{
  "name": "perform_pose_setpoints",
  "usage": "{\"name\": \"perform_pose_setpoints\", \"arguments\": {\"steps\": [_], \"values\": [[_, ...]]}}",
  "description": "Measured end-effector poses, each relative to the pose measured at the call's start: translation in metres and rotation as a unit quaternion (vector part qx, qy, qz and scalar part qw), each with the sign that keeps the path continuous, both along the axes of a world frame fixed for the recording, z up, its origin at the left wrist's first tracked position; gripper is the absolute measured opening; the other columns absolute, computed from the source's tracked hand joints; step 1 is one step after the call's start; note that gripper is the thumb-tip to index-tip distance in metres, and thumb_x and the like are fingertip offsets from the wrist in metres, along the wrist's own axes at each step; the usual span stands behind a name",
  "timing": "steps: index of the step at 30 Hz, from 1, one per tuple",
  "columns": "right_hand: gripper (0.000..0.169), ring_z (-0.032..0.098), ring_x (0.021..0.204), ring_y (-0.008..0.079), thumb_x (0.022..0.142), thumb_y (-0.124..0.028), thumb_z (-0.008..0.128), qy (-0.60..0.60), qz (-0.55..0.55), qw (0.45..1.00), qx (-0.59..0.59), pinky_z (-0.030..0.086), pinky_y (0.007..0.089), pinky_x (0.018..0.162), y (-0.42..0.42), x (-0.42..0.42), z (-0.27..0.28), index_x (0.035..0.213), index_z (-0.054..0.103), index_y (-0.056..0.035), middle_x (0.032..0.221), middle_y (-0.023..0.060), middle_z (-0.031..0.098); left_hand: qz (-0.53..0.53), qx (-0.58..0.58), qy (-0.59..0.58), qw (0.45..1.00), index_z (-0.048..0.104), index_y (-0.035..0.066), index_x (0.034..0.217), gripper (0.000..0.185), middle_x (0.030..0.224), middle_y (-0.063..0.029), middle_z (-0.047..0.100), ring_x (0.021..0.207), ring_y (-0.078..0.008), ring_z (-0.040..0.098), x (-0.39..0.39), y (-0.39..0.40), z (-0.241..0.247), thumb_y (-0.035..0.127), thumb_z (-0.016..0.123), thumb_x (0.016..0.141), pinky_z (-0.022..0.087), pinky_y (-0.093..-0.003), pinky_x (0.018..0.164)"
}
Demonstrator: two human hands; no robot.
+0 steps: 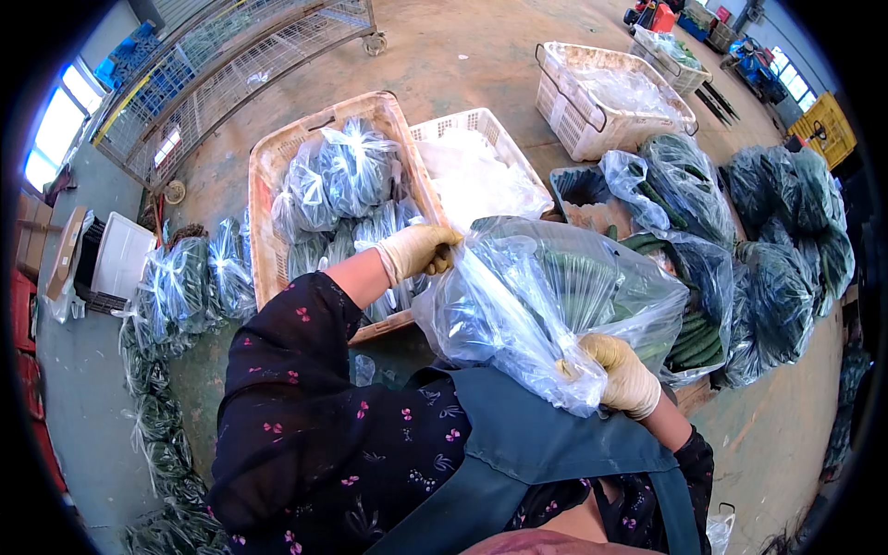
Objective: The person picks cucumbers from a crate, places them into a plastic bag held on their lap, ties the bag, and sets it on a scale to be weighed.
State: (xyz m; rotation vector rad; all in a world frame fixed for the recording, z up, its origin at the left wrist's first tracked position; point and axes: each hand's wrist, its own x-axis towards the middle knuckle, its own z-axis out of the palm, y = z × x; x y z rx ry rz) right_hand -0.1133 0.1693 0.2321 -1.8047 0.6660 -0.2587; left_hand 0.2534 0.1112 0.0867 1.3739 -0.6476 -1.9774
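A large clear plastic bag (590,270) holding long green cucumbers lies in front of me, its mouth pulled taut between my two gloved hands. My left hand (416,254) grips one gathered corner of the mouth at the edge of an orange-stained plastic crate (260,180). Close to my apron, my right hand (624,374) is shut on the opposite end of the mouth. In that crate sit several knotted bags of green produce (357,166). Just right of the held bag, an open bag (697,340) shows dark green cucumbers.
Behind the crate stands a white basket (479,125) lined with plastic film. Farther back is another white crate (610,118). Filled bags (777,291) are piled at right, and tied bags (177,284) line the floor at left. A wire-mesh cart (229,76) stands at upper left.
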Motion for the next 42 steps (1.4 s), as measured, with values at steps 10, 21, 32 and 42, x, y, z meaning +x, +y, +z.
{"name": "perform_pose_setpoints", "arguments": {"steps": [10, 21, 32, 42], "values": [[0.034, 0.061, 0.086, 0.0095, 0.077, -0.02, 0.081, 0.058, 0.011, 0.998, 0.028, 0.049, 0.0261, 0.077, -0.001, 0.009, 0.008, 0.106, 0.069, -0.007, 0.092, 0.0019, 0.067, -0.118, -0.129, -0.354, 0.919, 0.067, -0.001, 0.082, 0.046, 0.067, -0.0125, 0.064, 0.042, -0.0197, 0.052, 0.006, -0.037, 0.033, 0.041, 0.052, 0.093, 0.04, -0.0323, 0.038], [0.04, 0.063, 0.091, 0.0102, 0.076, -0.017, 0.08, 0.075, -0.013, 0.993, 0.093, 0.05, 0.0276, 0.084, -0.001, 0.008, 0.004, 0.112, 0.068, -0.006, 0.101, 0.0012, 0.068, -0.15, 0.031, -0.153, 0.976, 0.056, 0.01, 0.061, 0.051, 0.047, 0.0, 0.048, 0.033, -0.0113, 0.037, 0.002, -0.008, 0.023, 0.05, 0.059, 0.093, 0.026, -0.0269, 0.033], [0.057, 0.058, 0.11, 0.0121, 0.069, 0.0, 0.064, -0.011, 0.072, 0.982, 0.176, 0.044, 0.0275, 0.097, -0.007, 0.015, 0.005, 0.126, 0.062, -0.0013, 0.122, 0.0064, 0.065, -0.139, -0.421, -0.546, 0.71, 0.067, 0.003, 0.088, 0.028, 0.086, -0.0197, 0.069, 0.069, -0.0305, 0.067, -0.003, -0.068, -0.021, 0.025, 0.052, 0.093, 0.054, -0.0412, 0.064], [0.056, 0.059, 0.102, 0.0107, 0.069, -0.004, 0.061, -0.026, 0.156, 0.981, 0.113, 0.045, 0.0263, 0.091, -0.005, 0.031, 0.009, 0.125, 0.062, -0.004, 0.11, 0.0045, 0.067, -0.278, -0.575, -0.372, 0.673, 0.071, 0.006, 0.096, 0.04, 0.095, -0.0157, 0.07, 0.094, -0.0337, 0.065, -0.178, -0.118, 0.137, 0.042, 0.056, 0.093, 0.05, -0.0366, 0.088]]}}
